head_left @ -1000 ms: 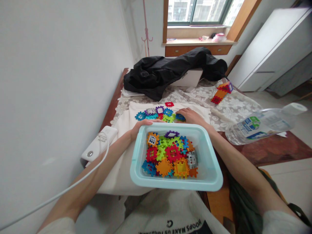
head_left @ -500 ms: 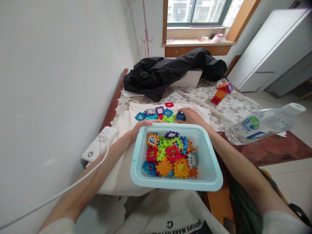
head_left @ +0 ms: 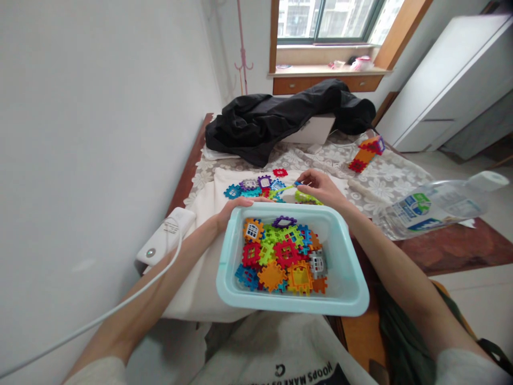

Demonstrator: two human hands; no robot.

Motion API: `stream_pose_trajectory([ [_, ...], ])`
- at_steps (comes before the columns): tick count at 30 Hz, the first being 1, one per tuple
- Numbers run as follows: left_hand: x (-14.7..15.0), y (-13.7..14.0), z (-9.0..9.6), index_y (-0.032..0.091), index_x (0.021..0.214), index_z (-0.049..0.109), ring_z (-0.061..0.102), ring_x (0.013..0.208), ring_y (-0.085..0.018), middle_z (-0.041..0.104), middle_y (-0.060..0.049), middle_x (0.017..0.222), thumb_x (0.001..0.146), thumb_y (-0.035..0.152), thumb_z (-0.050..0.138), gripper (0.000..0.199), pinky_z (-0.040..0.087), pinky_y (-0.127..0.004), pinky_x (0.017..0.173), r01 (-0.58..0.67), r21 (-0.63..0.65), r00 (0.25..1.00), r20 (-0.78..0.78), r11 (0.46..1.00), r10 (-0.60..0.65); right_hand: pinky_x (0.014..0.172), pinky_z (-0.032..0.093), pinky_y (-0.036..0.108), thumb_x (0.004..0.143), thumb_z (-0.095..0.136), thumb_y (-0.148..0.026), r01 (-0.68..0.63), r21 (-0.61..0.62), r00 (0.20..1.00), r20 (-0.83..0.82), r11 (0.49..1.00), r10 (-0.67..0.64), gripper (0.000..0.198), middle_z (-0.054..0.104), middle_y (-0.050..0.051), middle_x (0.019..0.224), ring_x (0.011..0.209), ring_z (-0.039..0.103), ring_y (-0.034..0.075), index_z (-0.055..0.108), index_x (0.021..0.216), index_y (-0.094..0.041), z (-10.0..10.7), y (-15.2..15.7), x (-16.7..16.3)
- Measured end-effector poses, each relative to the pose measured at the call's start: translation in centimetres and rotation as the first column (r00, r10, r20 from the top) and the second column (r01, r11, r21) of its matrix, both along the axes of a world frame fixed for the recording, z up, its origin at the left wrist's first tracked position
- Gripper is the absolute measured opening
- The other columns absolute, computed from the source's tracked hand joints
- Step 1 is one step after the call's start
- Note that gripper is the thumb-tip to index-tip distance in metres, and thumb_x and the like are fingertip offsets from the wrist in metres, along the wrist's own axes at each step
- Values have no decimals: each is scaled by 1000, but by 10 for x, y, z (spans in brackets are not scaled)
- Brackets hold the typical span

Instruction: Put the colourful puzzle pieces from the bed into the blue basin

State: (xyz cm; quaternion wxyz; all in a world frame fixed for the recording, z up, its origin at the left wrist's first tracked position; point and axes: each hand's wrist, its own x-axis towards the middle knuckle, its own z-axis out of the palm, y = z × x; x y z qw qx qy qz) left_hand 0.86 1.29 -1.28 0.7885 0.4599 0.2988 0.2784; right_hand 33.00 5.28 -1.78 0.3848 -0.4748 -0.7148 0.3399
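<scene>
My left hand (head_left: 234, 207) lies along the far left rim of a pale blue plastic bin (head_left: 226, 267), fingers stretched to the right and partly hidden behind it. Many notched plastic building pieces (head_left: 286, 252) fill the bin in red, green, orange, blue and grey. Beyond the bin, my right hand (head_left: 318, 187) pinches a small blue building piece (head_left: 297, 184) between thumb and fingers. A thin green piece (head_left: 284, 190) slants beside it; whether they are joined I cannot make out. Under the right hand rests another green piece (head_left: 308, 198).
Loose pieces (head_left: 249, 184) lie on the white cloth. An assembled orange-red shape (head_left: 364, 154) stands at the right, behind a clear bottle (head_left: 433, 206). Black fabric (head_left: 276, 120) covers a white box (head_left: 312, 130). A white device (head_left: 166, 232) and cable are on the left.
My right hand has turned and lifted slightly with the blue piece. The green piece now tilts up, and another green piece shows beneath the hand. My left hand stays by the rim.
</scene>
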Motion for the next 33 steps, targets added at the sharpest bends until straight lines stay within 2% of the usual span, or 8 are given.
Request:
stream_pose_trajectory([
  [4, -1, 0, -2, 6, 141, 69, 66, 128, -48, 81, -17, 124, 79, 49, 73, 75, 54, -51, 102, -54, 2, 998, -16, 999, 55, 72, 54, 33, 79, 81, -59, -140, -120, 931, -355, 983, 89, 45, 71, 2, 92, 77, 64, 19, 61, 101, -25, 3, -1, -1],
  [7, 0, 1, -2, 8, 140, 70, 65, 130, -49, 82, -17, 123, 80, 50, 72, 74, 54, -52, 103, -66, 18, 998, -11, 998, 66, 75, 55, 36, 73, 84, -71, -213, -115, 865, -484, 970, 133, 58, 74, 6, 105, 86, 67, 22, 55, 102, -28, 12, -10, -3],
  [12, 4, -1, 5, 6, 139, 71, 65, 129, -51, 81, -19, 123, 79, 55, 74, 77, 54, -54, 102, -62, 29, 998, -11, 998, 62, 94, 58, 47, 65, 84, -84, -336, -97, 848, -463, 937, 256, 71, 76, 12, 122, 109, 72, 32, 52, 96, -29, 31, -30, -2],
  [16, 8, -4, 12, 6, 140, 71, 65, 129, -52, 80, -19, 125, 80, 58, 74, 79, 55, -55, 102, -87, 41, 996, -15, 995, 88, 108, 54, 50, 71, 90, -70, -508, -46, 794, -412, 860, 447, 58, 78, 12, 124, 119, 72, 32, 61, 95, -26, 36, -34, -1],
  [20, 8, -4, 14, 8, 141, 71, 65, 130, -52, 81, -17, 124, 80, 58, 74, 79, 56, -54, 102, -70, 50, 997, -12, 996, 70, 107, 55, 47, 81, 91, -52, -624, 15, 708, -411, 781, 574, 41, 77, 11, 129, 120, 72, 28, 70, 103, -25, 35, -33, -3],
  [25, 6, -1, 8, 7, 140, 71, 64, 131, -52, 80, -17, 127, 79, 57, 74, 79, 55, -55, 104, -106, 25, 993, -45, 994, 107, 115, 52, 55, 83, 87, -62, -724, 10, 611, -456, 690, 647, 50, 79, 12, 128, 130, 70, 32, 74, 116, -26, 34, -33, -4],
  [29, 4, -1, 3, 10, 138, 73, 62, 134, -54, 80, -17, 128, 76, 54, 77, 77, 54, -56, 105, -57, 2, 998, 7, 998, 57, 117, 51, 58, 88, 68, -83, -635, -23, 703, -431, 772, 565, 61, 77, 11, 133, 135, 68, 35, 74, 113, -28, 33, -32, -2],
  [33, 0, 1, -1, 8, 143, 69, 61, 134, -53, 80, -18, 129, 79, 52, 74, 78, 54, -57, 104, -76, 21, 997, -6, 997, 76, 121, 48, 56, 101, 56, -74, -290, 26, 957, -17, 957, 290, 55, 73, 12, 140, 135, 66, 33, 73, 125, -28, 21, -21, 3],
])
